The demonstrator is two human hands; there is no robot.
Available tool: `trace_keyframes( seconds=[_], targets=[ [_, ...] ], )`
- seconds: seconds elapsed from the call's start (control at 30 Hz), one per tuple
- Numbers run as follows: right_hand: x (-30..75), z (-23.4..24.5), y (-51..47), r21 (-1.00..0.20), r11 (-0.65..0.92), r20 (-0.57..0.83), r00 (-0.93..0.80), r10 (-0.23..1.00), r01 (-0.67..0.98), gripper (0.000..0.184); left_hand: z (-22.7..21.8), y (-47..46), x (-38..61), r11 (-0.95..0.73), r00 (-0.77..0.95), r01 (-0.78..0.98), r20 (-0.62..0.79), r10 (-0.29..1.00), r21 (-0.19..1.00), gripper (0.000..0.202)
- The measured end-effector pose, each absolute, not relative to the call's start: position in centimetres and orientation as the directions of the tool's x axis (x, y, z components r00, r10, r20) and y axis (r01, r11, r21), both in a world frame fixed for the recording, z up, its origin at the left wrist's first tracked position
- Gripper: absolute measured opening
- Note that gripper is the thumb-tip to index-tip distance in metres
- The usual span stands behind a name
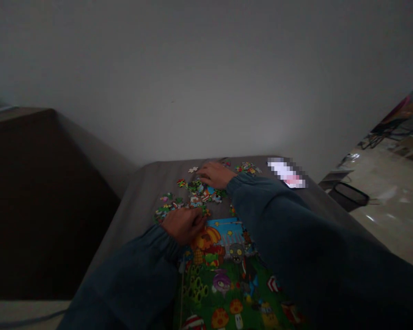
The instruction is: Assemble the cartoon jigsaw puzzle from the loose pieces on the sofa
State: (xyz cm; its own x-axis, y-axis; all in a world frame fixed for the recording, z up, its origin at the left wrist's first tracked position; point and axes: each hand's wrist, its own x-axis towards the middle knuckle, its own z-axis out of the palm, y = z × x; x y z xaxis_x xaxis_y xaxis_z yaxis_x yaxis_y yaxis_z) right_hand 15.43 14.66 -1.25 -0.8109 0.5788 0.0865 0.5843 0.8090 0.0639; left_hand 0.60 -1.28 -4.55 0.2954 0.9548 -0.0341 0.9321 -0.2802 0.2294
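Note:
A cartoon jigsaw puzzle [223,268], with a pumpkin, a zombie face and mushrooms on a green ground, lies in front of me. My left hand [184,224] is closed, its fingers curled at the puzzle's upper left edge; whatever they hold, if anything, is hidden. Beyond it, my right hand [215,175] reaches over a heap of loose puzzle pieces [206,196], palm down, with its fingers apart and stretched toward the left. A pale puzzle piece [193,169] lies just past its fingertips. More pieces [163,211] are scattered beside my left hand.
Another small pile of pieces [248,167] lies at the far side of the grey-brown surface [134,201]. A lit phone [287,173] rests at the right. A pale wall [206,91] rises behind, and dark furniture [48,197] stands at left.

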Motion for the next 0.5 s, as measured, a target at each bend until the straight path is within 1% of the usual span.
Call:
trace_keyframes(
  seconds=[0.07,0.13,0.27,0.33,0.4,0.5],
  targets=[
    [14.9,-1.8,14.3,0.054,0.833,0.066,-0.834,0.548,0.551,0.033,-4.6,-1.3,0.6,-0.28,0.294,0.934,-0.031,0.955,0.222,0.038],
    [15.0,-2.2,14.3,0.048,0.838,0.051,-0.839,0.541,0.543,0.028,-4.7,-1.3,0.6,-0.282,0.294,0.934,-0.025,0.956,0.219,0.039],
    [15.8,-1.7,15.4,0.048,0.801,0.077,-0.802,0.593,0.597,0.02,-4.7,-1.4,0.6,-0.29,0.301,0.931,-0.018,0.954,0.221,0.037],
    [15.6,-1.3,16.0,0.042,0.784,0.115,-0.783,0.612,0.619,0.02,-4.6,-1.5,0.6,-0.292,0.303,0.931,-0.017,0.953,0.219,0.036],
    [14.8,-1.2,16.4,0.024,0.784,0.157,-0.777,0.609,0.62,0.03,-4.6,-1.4,0.6,-0.294,0.305,0.931,-0.018,0.952,0.215,0.036],
    [13.0,-2.2,16.6,-0.011,0.792,0.181,-0.777,0.602,0.611,0.052,-4.7,-1.4,0.6,-0.295,0.305,0.933,-0.019,0.952,0.206,0.035]
  ],
)
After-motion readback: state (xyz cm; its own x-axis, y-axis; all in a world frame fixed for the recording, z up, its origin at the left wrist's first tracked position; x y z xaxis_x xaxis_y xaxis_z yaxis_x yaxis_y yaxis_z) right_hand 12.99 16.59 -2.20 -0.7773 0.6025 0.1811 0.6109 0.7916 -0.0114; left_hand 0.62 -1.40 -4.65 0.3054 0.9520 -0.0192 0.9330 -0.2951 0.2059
